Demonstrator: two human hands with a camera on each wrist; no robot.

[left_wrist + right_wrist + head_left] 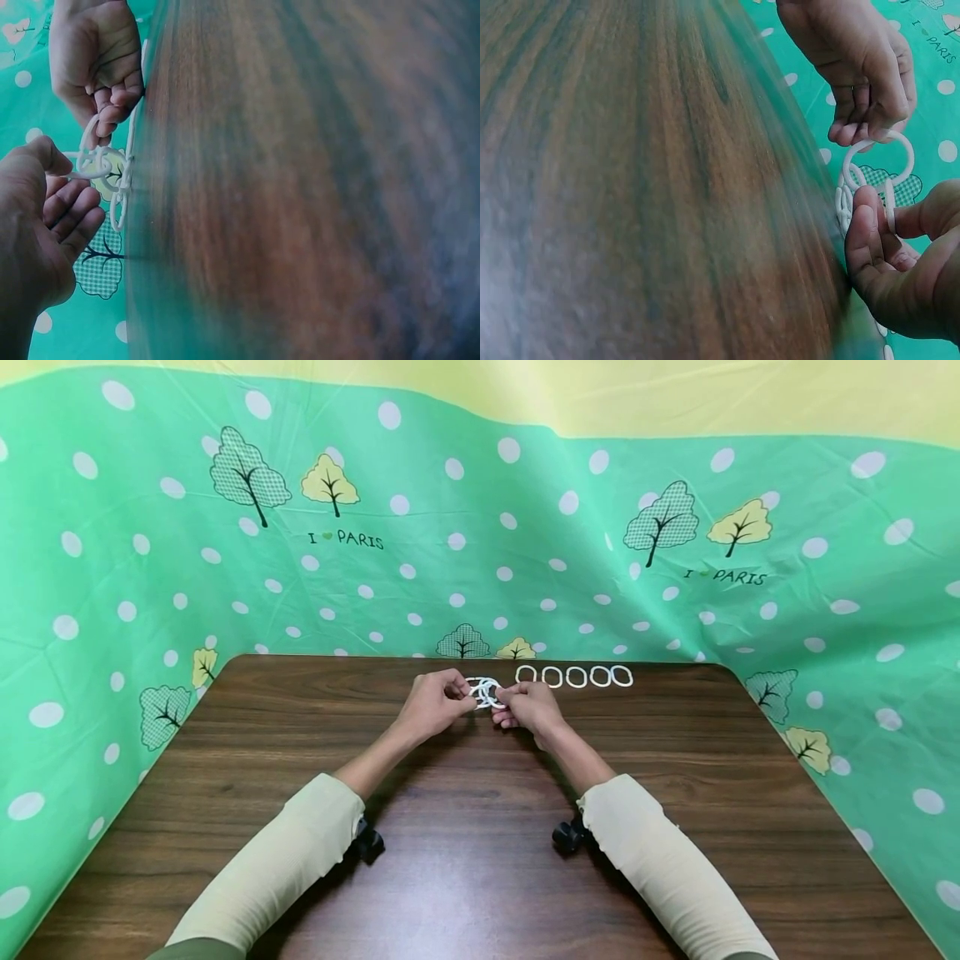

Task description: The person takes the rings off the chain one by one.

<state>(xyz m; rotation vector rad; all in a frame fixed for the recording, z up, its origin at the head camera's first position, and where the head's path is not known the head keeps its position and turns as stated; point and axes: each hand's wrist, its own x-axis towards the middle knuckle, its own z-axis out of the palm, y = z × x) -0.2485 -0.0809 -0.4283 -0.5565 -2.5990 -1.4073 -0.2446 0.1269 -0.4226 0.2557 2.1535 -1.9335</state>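
At the far side of the table, my left hand [431, 706] pinches a white oval chain link [911, 156] between thumb and fingers. Opposite it, my right hand [534, 706] pinches another white link [890, 210]. In the right wrist view the two held links meet and appear hooked through each other. More white links [117, 214] are bunched between and below the hands, by the tabletop; how they join is partly hidden by the fingers. The left wrist view shows both hands close together, with the links between them.
Several separate white links [577, 667] lie in a row near the table's back edge, right of the hands. The brown wooden table [465, 877] is bordered by a green dotted cloth [420, 527] behind and at both sides.
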